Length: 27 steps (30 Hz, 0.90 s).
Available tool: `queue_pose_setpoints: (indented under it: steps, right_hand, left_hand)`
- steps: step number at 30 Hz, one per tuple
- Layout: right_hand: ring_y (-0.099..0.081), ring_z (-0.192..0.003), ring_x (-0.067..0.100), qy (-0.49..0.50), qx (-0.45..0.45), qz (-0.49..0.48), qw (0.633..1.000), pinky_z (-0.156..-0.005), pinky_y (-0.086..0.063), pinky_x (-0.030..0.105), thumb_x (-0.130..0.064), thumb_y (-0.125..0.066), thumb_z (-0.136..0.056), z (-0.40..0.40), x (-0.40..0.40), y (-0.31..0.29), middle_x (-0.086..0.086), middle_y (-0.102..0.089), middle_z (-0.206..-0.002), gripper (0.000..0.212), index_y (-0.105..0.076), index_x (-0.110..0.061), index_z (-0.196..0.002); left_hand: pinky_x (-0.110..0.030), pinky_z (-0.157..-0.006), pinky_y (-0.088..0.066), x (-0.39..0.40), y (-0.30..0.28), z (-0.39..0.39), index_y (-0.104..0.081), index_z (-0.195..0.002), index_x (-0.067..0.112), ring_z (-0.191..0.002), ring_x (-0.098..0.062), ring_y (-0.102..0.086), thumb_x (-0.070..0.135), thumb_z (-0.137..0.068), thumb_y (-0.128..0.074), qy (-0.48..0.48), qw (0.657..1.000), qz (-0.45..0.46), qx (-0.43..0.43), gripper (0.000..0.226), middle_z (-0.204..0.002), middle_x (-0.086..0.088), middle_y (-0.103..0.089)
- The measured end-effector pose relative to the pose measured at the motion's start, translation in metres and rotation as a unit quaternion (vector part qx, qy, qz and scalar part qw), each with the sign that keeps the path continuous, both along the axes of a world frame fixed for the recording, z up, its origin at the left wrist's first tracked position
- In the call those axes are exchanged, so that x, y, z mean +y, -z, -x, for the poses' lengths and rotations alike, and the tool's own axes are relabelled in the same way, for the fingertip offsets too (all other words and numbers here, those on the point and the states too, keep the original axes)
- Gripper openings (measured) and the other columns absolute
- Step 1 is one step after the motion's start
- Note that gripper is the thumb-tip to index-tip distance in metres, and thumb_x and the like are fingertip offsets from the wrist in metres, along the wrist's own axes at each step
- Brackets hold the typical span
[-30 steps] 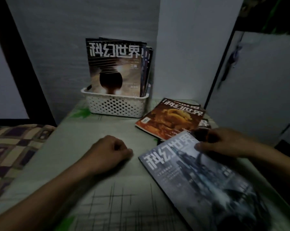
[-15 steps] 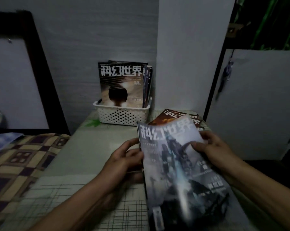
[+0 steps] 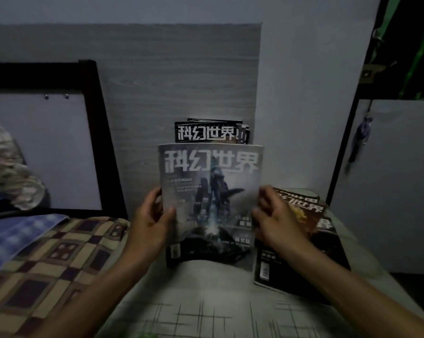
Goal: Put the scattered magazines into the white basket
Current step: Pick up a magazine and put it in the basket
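Note:
I hold a grey magazine [image 3: 209, 196] with a dark monster on its cover upright in the middle of the view. My left hand [image 3: 152, 218] grips its left edge and my right hand [image 3: 276, 215] grips its right edge. Behind it stand several magazines [image 3: 206, 132], of which only the black tops show. The held magazine hides the white basket. To the right, an orange-covered magazine [image 3: 303, 211] lies on top of a dark one [image 3: 301, 272] on the table.
A pale table [image 3: 206, 301] with a line pattern runs under my arms. A checked bedcover [image 3: 47, 259] lies to the left, below a dark bed frame [image 3: 96, 132]. A grey wood-grain panel [image 3: 176, 76] and a white wall stand behind. A white board [image 3: 389, 186] is at the right.
Both hands took the grey magazine off the table, stood it upright and carried it toward the standing magazines. The camera tilted up.

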State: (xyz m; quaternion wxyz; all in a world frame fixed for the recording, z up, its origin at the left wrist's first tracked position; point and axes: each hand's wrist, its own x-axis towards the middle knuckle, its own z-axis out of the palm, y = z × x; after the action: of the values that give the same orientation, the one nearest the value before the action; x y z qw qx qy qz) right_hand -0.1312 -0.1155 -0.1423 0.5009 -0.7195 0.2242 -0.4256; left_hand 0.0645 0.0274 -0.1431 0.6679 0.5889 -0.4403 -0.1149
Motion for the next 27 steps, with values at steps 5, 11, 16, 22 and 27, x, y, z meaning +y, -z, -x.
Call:
queue_pose_setpoints:
  steps: [5,11,16,22,27]
  right_hand:
    - [-0.065,-0.103,0.011,0.085,0.109,0.146,0.98,-0.09,-0.053,0.039,-0.017,-0.059,-0.096,-0.005,-0.009,0.026,-0.005,-0.07,-0.109,0.022,-0.063,-0.022,-0.117]
    - [-0.066,-0.088,0.017,0.14,0.034,0.144,0.979,-0.077,-0.057,0.05,-0.025,-0.052,-0.098,-0.048,-0.044,-0.05,-0.001,-0.069,-0.095,0.014,-0.052,-0.024,-0.112]
    - [-0.065,-0.088,0.026,0.192,0.045,0.144,0.97,-0.08,-0.055,0.054,-0.025,-0.05,-0.1,-0.092,-0.098,-0.085,0.004,-0.067,-0.096,0.014,-0.05,-0.018,-0.113]
    - [-0.068,-0.089,0.03,0.208,0.085,0.109,0.968,-0.082,-0.056,0.051,-0.023,-0.056,-0.097,-0.12,-0.15,-0.049,0.008,-0.067,-0.101,0.005,-0.054,-0.019,-0.099]
    - [-0.066,-0.082,0.019,0.217,0.127,0.085,0.964,-0.072,-0.058,0.037,-0.025,-0.071,-0.087,-0.12,-0.169,-0.009,-0.001,-0.066,-0.093,0.014,-0.059,-0.021,-0.093]
  left_hand:
    - [-0.009,-0.064,-0.052,0.004,0.028,-0.014,-0.058,-0.098,0.062,-0.094,0.009,-0.063,0.016,-0.099,-0.049,-0.017,0.997,-0.053,-0.048,0.048,-0.099,0.034,-0.066]
    - [-0.007,-0.063,-0.05,-0.067,-0.039,-0.069,-0.06,-0.118,0.034,-0.086,0.01,-0.062,0.018,-0.097,-0.055,-0.089,0.988,0.032,-0.124,0.027,-0.098,0.019,-0.063]
    - [-0.018,-0.064,-0.049,-0.133,-0.077,-0.106,-0.056,-0.101,0.029,-0.085,-0.004,-0.062,0.017,-0.097,-0.055,-0.126,0.974,0.027,-0.185,0.012,-0.094,0.01,-0.063]
    - [-0.027,-0.063,-0.056,-0.18,-0.034,-0.137,-0.054,-0.103,0.034,-0.085,-0.012,-0.063,0.018,-0.097,-0.055,-0.127,0.975,-0.031,-0.178,0.017,-0.096,0.008,-0.061]
    - [-0.016,-0.068,-0.044,-0.187,0.013,-0.152,-0.06,-0.102,0.032,-0.089,-0.009,-0.061,0.022,-0.086,-0.07,-0.144,0.964,-0.108,-0.195,0.022,-0.102,0.01,-0.062]
